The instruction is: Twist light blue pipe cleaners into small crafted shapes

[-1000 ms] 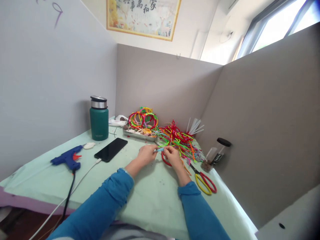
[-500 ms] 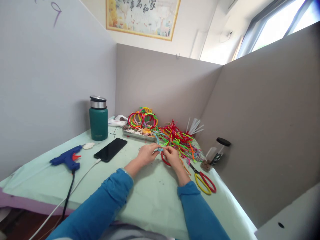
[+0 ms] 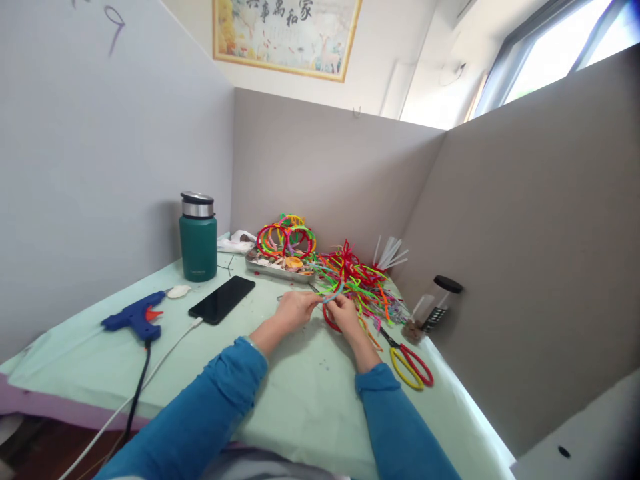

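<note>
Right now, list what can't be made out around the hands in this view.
- Head view: the pipe cleaner between the left hand and right hand is too small to show its shape; the fingers cover its ends.
- The red loop lies partly under the right hand.
- The tray contents are too small to name, with hoops piled over them.
- The jar contents are too small to name.
- The glue gun cord leaves the bottom edge.

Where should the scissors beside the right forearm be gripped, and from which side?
Probably at the yellow and red loop handles of the scissors, coming from the near, right side. They lie flat on the table with loops toward the person and blades pointing into the pipe cleaner pile, so the handle end is unobstructed.
</note>
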Tool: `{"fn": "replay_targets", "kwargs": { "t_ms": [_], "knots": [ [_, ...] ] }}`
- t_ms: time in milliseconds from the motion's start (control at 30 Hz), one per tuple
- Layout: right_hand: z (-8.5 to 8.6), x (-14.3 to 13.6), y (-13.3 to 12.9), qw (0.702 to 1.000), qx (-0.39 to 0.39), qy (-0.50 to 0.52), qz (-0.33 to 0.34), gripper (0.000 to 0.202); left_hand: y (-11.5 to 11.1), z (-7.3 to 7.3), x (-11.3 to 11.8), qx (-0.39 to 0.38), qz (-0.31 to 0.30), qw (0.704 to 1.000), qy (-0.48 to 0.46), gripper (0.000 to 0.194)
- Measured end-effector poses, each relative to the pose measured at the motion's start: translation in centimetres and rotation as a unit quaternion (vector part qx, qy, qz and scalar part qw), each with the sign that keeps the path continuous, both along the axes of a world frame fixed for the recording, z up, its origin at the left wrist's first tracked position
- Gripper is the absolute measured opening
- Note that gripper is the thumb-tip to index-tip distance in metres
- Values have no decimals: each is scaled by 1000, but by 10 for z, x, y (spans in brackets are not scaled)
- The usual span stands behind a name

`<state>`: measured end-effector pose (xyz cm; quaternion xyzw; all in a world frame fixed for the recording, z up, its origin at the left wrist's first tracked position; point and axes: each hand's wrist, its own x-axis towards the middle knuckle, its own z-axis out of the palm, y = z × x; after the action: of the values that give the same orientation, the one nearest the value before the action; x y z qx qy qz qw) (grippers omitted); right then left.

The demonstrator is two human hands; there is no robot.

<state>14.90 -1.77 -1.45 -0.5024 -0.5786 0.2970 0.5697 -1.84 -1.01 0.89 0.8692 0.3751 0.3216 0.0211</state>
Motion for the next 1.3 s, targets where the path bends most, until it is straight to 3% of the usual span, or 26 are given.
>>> {"fn": "replay_targets", "kwargs": {
  "t_ms": [233,400,500,633,767,900,1067,1200,1300],
  "knots": [
    [1,-4,-3,999,-12,0,37,27,-2,3,0,-19,6,1000,-3,30],
    [1,-4,-5,998,-11,-19,56,24,2,4,2,-106,50,992,-37,31],
    [1,-5,-6,998,-13,-23,65,22,4,5,2,-177,21,983,-39,25],
    [2,-6,-6,997,-11,-20,67,21,3,5,5,-255,-5,967,-25,31],
    [4,-9,-9,996,-24,-17,82,16,8,-1,8,-169,54,983,-43,23],
    [3,-13,-10,996,-27,-12,89,23,12,-5,8,-145,85,985,-30,21],
    [-6,-11,0,998,-37,-46,17,45,6,-2,7,-111,70,991,-16,28],
    [-11,-6,7,997,-24,-52,-50,47,-1,1,7,-73,55,995,30,41],
    [-10,-5,7,995,3,-60,-73,44,-3,2,7,-55,53,995,70,38]
  ]
}}
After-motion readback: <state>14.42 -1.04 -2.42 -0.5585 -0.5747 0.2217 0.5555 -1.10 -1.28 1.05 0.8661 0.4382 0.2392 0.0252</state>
